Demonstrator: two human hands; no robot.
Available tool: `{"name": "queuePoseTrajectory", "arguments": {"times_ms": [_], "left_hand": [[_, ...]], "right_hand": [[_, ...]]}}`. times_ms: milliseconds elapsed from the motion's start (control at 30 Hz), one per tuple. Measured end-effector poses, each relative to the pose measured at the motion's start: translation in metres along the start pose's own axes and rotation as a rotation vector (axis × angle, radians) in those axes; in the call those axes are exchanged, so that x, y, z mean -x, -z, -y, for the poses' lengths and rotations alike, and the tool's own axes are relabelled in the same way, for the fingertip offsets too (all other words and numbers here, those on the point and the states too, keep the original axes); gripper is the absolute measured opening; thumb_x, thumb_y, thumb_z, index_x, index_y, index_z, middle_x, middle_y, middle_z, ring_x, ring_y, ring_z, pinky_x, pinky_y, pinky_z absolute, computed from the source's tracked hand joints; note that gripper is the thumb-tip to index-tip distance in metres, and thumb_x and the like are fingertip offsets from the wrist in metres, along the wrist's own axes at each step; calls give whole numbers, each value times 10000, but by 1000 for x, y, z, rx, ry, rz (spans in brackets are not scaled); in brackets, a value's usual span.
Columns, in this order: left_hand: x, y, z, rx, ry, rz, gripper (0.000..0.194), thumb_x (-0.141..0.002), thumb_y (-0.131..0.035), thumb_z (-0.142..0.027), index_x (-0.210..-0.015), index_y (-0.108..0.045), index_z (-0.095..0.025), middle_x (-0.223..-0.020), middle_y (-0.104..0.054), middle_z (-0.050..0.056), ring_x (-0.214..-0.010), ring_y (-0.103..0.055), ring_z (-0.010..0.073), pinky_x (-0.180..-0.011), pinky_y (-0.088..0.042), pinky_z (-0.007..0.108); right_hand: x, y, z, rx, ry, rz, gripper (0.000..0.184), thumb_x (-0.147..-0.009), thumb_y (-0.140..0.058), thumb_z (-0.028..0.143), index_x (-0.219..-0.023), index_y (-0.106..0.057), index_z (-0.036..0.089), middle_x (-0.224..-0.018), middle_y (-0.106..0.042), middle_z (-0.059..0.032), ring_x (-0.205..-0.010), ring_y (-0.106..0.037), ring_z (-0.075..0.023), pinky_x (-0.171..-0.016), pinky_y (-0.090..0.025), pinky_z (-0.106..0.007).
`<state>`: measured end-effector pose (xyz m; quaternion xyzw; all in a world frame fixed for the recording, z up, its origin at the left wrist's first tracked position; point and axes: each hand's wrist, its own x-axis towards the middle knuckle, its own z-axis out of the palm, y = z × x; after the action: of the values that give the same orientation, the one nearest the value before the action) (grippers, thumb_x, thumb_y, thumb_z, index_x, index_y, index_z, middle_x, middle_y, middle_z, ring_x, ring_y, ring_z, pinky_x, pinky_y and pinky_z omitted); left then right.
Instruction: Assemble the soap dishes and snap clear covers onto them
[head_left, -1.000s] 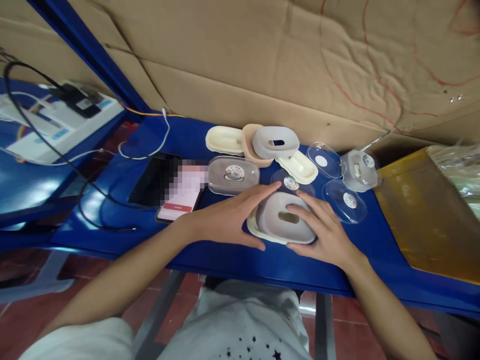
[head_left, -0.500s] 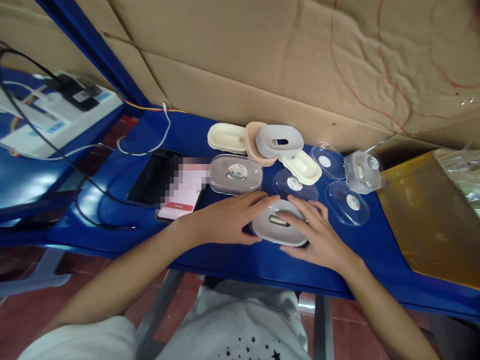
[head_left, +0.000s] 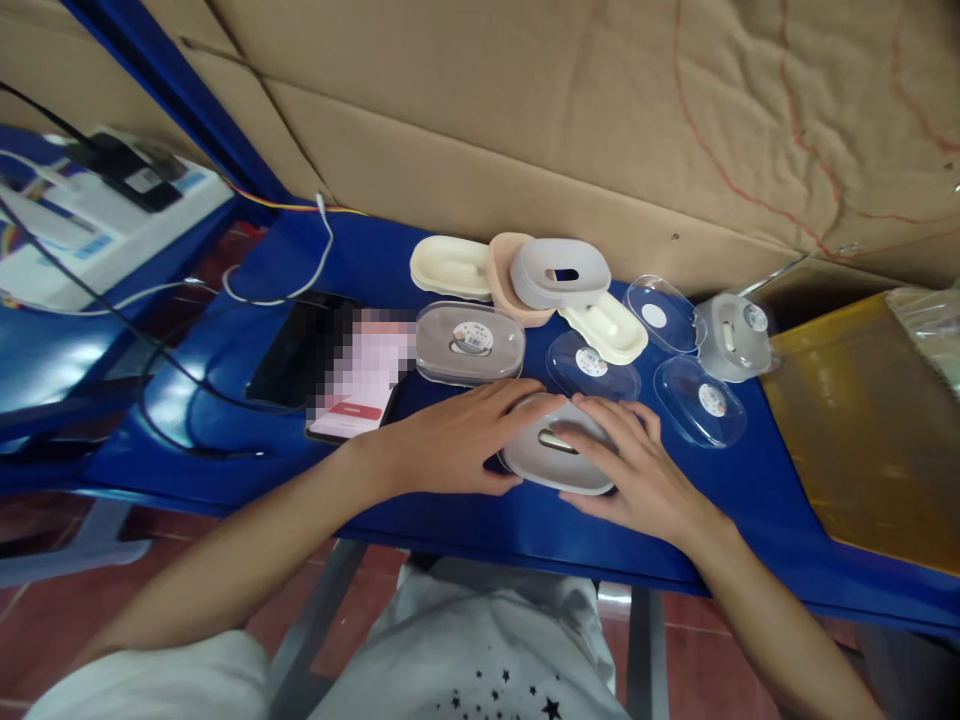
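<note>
A grey oval plastic box with a slot in its top lies on the blue table in front of me. Something pale shows through the slot. My left hand grips its left side, thumb low and fingers along the far edge. From the right, my right hand holds the other end, with a finger over the top near the slot. Just behind is a clear lid with a round label. A grey box under a clear labelled lid sits to the left of that.
Cream trays, a peach box and another grey box are bunched at the back. Clear lids and a lidded box lie right, beside a brown carton. A phone and cables are left.
Both hands keep their hold on the grey box, with hardly any movement. The camera view has shifted slightly.
</note>
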<state>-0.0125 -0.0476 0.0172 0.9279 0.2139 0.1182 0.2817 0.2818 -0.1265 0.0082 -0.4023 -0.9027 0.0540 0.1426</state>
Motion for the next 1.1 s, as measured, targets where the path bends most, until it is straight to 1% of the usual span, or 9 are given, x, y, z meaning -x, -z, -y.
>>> {"name": "queuePoseTrajectory", "arguments": {"times_ms": [200,400,600,733,800,833,900,1000,1100], "left_hand": [[-3,-2,-2,-29,-16,-8,945,-940,-754,-197,-1736,-252,-270,-1671,-450,192,-1558,-477,388,-1239,-480,529],[-3,-6,1,-68,-3,22,961,-956,-766,-215,-1752,-228,-256,-1753,-348,222,-1631,-385,418,-1282,-426,576],[-1,-7,5,-48,2,31,946,-1018,-762,-302,-1777,-199,-315,-1808,-299,191,-1664,-340,405,-1312,-380,598],[1,-7,6,-15,-10,35,951,-1019,-784,-457,-1780,-224,-350,-1843,-225,171,-1682,-297,415,-1322,-358,613],[1,-6,5,-7,-26,25,947,-1024,-767,-520,-1781,-225,-347,-1849,-210,169,-1686,-286,413,-1326,-351,609],[1,-6,4,-14,-29,22,945,-1028,-757,-532,-1782,-222,-338,-1846,-218,172,-1685,-289,411,-1324,-356,605],[1,-4,3,-45,-30,10,913,-1040,-740,-520,-1777,-239,-320,-1825,-274,177,-1671,-319,404,-1312,-383,596],[0,-4,2,-93,-51,-17,818,-1053,-727,-443,-1745,-320,-286,-1760,-392,185,-1622,-404,389,-1288,-425,576],[-1,-7,3,-129,-64,-26,779,-1030,-757,-386,-1705,-392,-247,-1706,-454,203,-1574,-462,393,-1267,-451,572]], "right_hand": [[-2,1,5,84,34,29,465,-1065,-670,425,-1504,-614,286,-1671,-520,-160,-1528,-469,-400,-1187,-380,-598],[-3,1,6,120,29,38,500,-1059,-696,453,-1523,-613,285,-1692,-500,-151,-1540,-460,-398,-1206,-391,-603],[-2,-3,3,113,44,58,568,-1048,-719,483,-1564,-580,289,-1726,-467,-150,-1557,-451,-405,-1222,-388,-629],[0,-3,-1,53,43,53,677,-1051,-649,627,-1613,-521,273,-1730,-450,-180,-1601,-417,-382,-1253,-359,-622],[2,0,-6,-3,32,13,717,-1059,-578,692,-1641,-485,284,-1731,-447,-181,-1601,-431,-362,-1249,-368,-600],[4,2,-10,-21,15,-23,706,-1075,-543,691,-1655,-466,295,-1727,-452,-175,-1591,-448,-355,-1239,-378,-588],[8,6,-20,-17,-57,-120,634,-1119,-506,614,-1671,-443,307,-1704,-482,-168,-1557,-492,-352,-1212,-395,-568],[12,9,-36,57,-207,-265,551,-1131,-550,477,-1646,-478,295,-1647,-542,-172,-1490,-561,-359,-1174,-412,-538],[13,7,-48,122,-315,-338,494,-1110,-599,426,-1582,-551,290,-1610,-581,-167,-1460,-593,-361,-1148,-428,-515]]}}
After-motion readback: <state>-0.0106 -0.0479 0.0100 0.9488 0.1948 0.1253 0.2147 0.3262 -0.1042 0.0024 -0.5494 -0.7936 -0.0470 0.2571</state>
